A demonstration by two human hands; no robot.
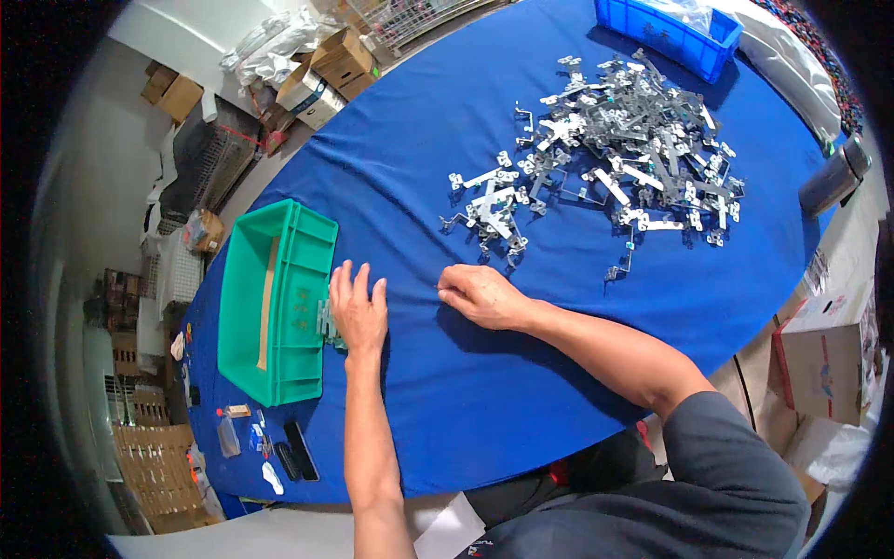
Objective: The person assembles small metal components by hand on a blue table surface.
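My left hand lies beside the green plastic bin, its fingers stretched out and apart. A small stack of metal brackets shows between this hand and the bin's wall; whether the hand touches them I cannot tell. Over the blue cloth, right of it, my right hand is closed, fingers curled under and thumb pressed in. What it holds, if anything, is hidden. Beyond it spreads a large heap of loose silver metal brackets, with a smaller cluster at its near left side.
A blue crate with clear plastic in it stands at the far right. Near the right edge is a grey bottle. A black phone and small items lie below the green bin. Cardboard boxes stand beyond the table.
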